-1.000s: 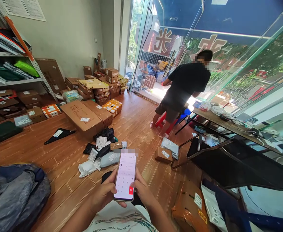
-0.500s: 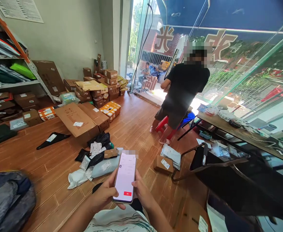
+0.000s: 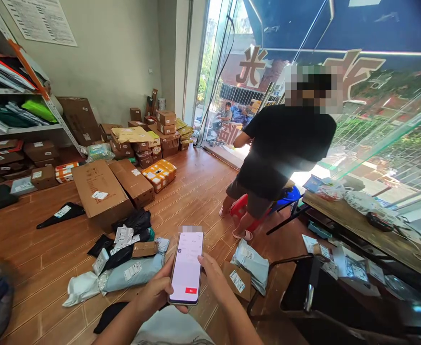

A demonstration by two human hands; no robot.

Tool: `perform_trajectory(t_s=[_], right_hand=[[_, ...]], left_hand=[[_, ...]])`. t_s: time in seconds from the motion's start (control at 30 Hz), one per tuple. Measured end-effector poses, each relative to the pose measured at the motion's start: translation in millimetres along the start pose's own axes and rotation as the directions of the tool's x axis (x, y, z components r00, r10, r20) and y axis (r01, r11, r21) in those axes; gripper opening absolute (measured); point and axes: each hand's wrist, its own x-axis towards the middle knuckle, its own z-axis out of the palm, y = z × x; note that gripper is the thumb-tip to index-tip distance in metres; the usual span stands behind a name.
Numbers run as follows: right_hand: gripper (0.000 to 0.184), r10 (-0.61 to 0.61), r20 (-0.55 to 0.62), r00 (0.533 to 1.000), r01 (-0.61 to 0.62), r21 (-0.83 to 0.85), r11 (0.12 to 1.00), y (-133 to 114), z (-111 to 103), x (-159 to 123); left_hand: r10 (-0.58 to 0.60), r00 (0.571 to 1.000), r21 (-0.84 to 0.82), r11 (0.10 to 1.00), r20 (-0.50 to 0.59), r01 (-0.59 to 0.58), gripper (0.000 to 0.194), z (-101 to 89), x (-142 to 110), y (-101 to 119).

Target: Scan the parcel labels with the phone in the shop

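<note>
Our phone points just past twelve o'clock, with our left hand wrapped round its eight o'clock side and our right hand touching at three, grip too hidden to tell.

From my remote view, a person in a black shirt stands beside a wooden table, as cardboard boxes lie piled along the wall near a glass front.
</note>
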Motion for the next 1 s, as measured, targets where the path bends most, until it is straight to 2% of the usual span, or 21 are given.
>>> perform_trajectory(t_s=[0.1, 0.2, 0.27, 0.43, 0.53, 0.7, 0.8, 0.9, 1.0], right_hand=[[0.055, -0.005, 0.011, 1.0, 0.005, 0.002, 1.0, -9, -13, 28], [0.057, -0.009, 0.027, 1.0, 0.009, 0.007, 1.0, -14, -21, 59], [0.057, -0.011, 0.047, 0.999, 0.01, 0.005, 1.0, -17, -26, 84], [0.055, -0.026, 0.09, 0.996, 0.029, -0.033, 0.999, -34, -37, 164], [0.053, -0.032, 0.113, 0.993, 0.04, -0.067, 0.997, -53, -39, 226], [0.048, -0.073, 0.16, 0.984, 0.091, -0.111, 0.99, -96, -30, 336], [0.047, -0.079, 0.187, 0.979, 0.103, -0.127, 0.987, -121, -23, 390], [0.046, -0.071, 0.209, 0.975, 0.1, -0.134, 0.986, -140, -15, 434], [0.044, -0.052, 0.241, 0.969, 0.087, -0.136, 0.987, -152, -9, 472]], left_hand=[[0.016, 1.0, 0.005, 1.0, 0.014, -0.016, 0.11, 5.2, 21, 17], [0.039, 0.999, 0.006, 0.999, -0.017, -0.039, 0.113, -1.5, 48, 30], [0.055, 0.998, -0.001, 0.998, -0.034, -0.055, 0.114, -12.1, 70, 38], [0.16, 0.986, -0.027, 0.987, 0.043, -0.159, 0.106, -49.5, 136, 74], [0.215, 0.976, -0.043, 0.976, 0.038, -0.213, 0.1, -73.1, 180, 114], [0.224, 0.974, 0.005, 0.975, 0.026, -0.224, 0.093, -105.2, 246, 204], [0.212, 0.977, 0.01, 0.977, 0.024, -0.212, 0.096, -121.9, 276, 252], [0.196, 0.98, -0.009, 0.981, 0.02, -0.196, 0.103, -137.2, 300, 285], [0.227, 0.974, -0.075, 0.971, -0.008, -0.227, 0.11, -149.7, 321, 307]])
